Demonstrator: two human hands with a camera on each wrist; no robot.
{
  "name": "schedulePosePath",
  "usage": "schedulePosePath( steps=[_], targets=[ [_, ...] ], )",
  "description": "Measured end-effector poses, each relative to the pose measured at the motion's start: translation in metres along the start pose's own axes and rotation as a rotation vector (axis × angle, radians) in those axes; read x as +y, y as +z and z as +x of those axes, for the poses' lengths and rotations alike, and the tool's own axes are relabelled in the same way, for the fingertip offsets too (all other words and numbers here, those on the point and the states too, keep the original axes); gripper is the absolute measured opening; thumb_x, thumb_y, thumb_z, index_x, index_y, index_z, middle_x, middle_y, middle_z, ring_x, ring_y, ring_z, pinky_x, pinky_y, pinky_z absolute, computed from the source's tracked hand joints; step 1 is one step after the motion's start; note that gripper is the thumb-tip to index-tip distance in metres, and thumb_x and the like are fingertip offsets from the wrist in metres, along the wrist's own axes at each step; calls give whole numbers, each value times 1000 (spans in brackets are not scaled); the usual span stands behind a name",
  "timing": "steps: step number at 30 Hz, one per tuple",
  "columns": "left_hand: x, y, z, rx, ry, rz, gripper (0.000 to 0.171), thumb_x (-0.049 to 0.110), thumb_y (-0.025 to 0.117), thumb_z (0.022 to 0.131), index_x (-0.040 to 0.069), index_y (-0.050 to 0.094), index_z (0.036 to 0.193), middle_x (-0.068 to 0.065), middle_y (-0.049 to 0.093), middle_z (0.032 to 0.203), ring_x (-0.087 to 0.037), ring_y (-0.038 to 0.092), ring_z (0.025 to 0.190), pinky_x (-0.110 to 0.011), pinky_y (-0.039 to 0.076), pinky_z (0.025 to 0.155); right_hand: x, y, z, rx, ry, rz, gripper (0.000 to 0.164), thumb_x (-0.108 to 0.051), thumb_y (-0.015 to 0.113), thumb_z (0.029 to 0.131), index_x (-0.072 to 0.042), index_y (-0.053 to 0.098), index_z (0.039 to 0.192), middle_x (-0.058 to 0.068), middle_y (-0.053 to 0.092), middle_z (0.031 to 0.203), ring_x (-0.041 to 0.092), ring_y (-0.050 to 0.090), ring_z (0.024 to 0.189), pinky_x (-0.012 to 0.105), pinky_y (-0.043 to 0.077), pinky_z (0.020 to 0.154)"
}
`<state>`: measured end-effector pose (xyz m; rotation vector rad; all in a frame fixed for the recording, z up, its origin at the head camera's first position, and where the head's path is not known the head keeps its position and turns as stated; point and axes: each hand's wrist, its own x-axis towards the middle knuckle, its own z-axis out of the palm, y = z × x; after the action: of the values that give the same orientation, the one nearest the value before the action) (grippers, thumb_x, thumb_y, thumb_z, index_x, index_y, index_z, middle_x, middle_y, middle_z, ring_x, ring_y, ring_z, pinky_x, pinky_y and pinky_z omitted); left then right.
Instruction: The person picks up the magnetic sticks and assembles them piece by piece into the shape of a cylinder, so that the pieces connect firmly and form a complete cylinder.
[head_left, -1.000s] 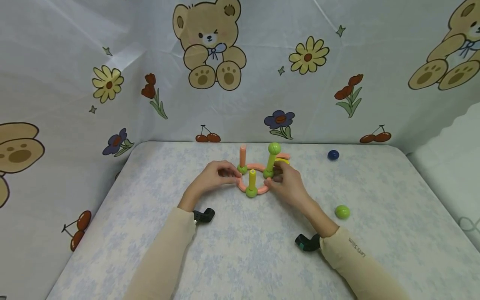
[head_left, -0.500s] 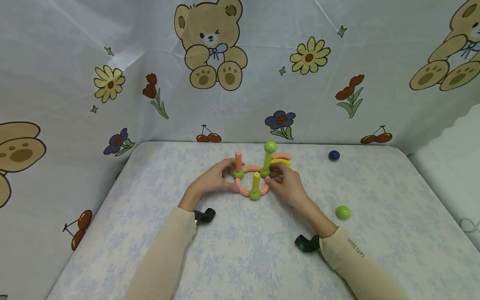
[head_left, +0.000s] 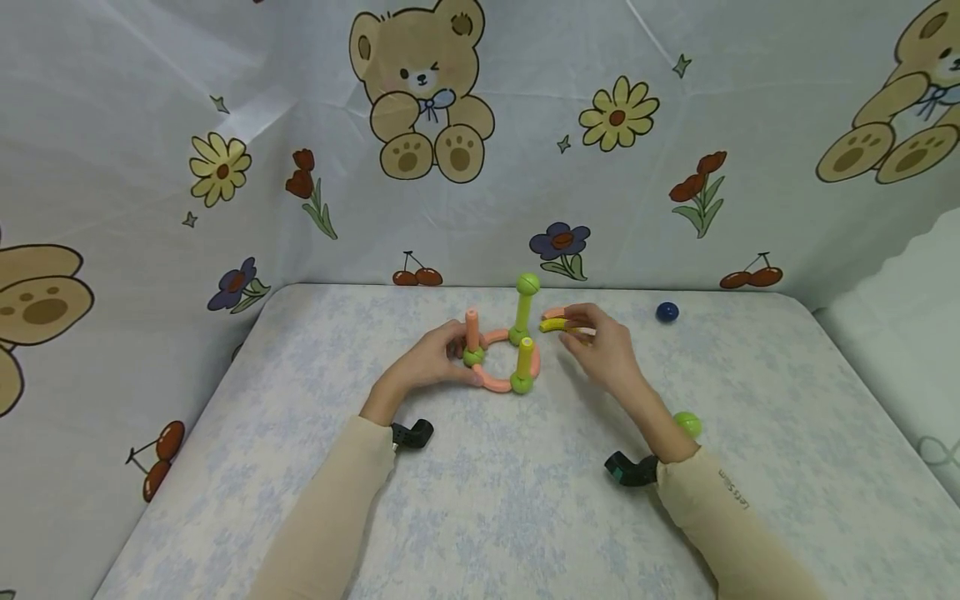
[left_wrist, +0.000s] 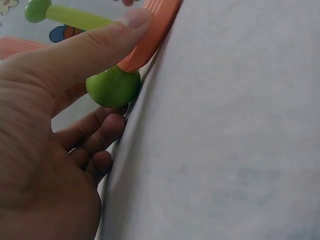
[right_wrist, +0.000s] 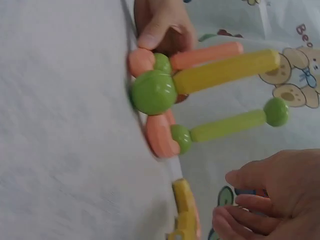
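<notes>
A toy ball-and-rod frame (head_left: 495, 384) stands on the table. Its base is a ring of orange curved rods joined by green balls. From it rise an orange rod (head_left: 472, 330), a yellow rod (head_left: 524, 358) and a taller green rod (head_left: 523, 312) topped with a green ball (head_left: 528, 284). My left hand (head_left: 427, 358) grips the left of the ring, thumb on a curved rod, fingers behind a green ball (left_wrist: 114, 87). My right hand (head_left: 609, 354), fingers loosely bent, hovers by a yellow curved rod (right_wrist: 185, 200), apart from it in the right wrist view.
An orange curved rod (head_left: 553, 313) lies just behind the yellow one. A loose green ball (head_left: 687, 423) sits by my right forearm, partly covered by it. Near the back edge is a dark blue ball (head_left: 667, 312). A patterned cloth (head_left: 495, 225) hangs behind the table.
The frame has turned counter-clockwise as seen from above, its yellow rod moving right and its tall green rod left. My right hand has come off the frame and moved right to the curved rods.
</notes>
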<state>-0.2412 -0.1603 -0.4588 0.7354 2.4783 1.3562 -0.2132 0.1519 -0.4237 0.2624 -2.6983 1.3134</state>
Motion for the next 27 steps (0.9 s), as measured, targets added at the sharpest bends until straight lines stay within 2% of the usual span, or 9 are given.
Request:
schedulePosePath(
  steps=[2,5,8,11,15,17,19,23,27],
  targets=[
    [-1,1,1,6,8,12,49,28,97,77,20,69,116,-5,59,104,-23,51,90,-36,44,81,4,-15,3,75,21,-57,45,-9,67,102,2,55,144,24,60,144,42,59,133,51,51,109],
    [-1,3,1,17,-18,10,50,34,97,77,23,68,116,-2,60,101,-22,52,89,-36,45,80,14,-37,7,190,48,-126,50,-11,67,102,3,52,147,28,52,150,47,51,138,59,43,115],
    [-2,4,1,20,-38,7,51,38,97,76,25,67,114,-1,60,97,-21,52,87,-35,46,77,28,-57,8,247,61,-159,56,-10,67,101,6,47,151,33,40,158,52,36,147,66,29,120],
    [-2,5,1,19,-29,6,49,37,97,76,24,67,113,-1,60,92,-21,52,84,-34,45,74,46,-72,9,219,95,-180,63,-8,65,101,10,38,155,37,25,165,56,21,154,70,17,123],
    [-2,4,2,16,-7,-2,45,34,97,76,22,69,109,-2,59,90,-20,51,81,-32,44,73,69,-78,12,95,174,-239,67,-11,61,103,13,31,158,42,13,166,61,15,153,73,17,121],
    [-2,4,2,15,-2,-7,43,33,98,76,23,68,107,-2,59,89,-20,51,80,-31,44,72,78,-76,13,56,189,-258,63,-11,58,103,12,34,156,42,15,165,62,18,151,73,20,120],
    [-1,3,2,11,9,-9,42,32,97,77,23,68,105,-2,59,90,-20,51,80,-31,44,73,83,-72,13,51,179,-266,56,-9,56,102,11,42,153,41,22,163,62,24,150,73,23,119],
    [0,3,1,13,9,-3,41,33,97,77,23,69,105,-4,59,89,-20,51,80,-31,44,72,86,-66,12,123,94,-268,42,1,53,98,10,58,138,40,44,150,58,38,143,70,30,116],
    [0,4,1,16,-15,-1,44,34,97,77,23,69,108,-5,59,89,-21,51,80,-32,43,72,82,-63,10,163,62,-271,36,8,51,95,7,67,128,40,55,137,58,46,135,72,34,112]
  ],
)
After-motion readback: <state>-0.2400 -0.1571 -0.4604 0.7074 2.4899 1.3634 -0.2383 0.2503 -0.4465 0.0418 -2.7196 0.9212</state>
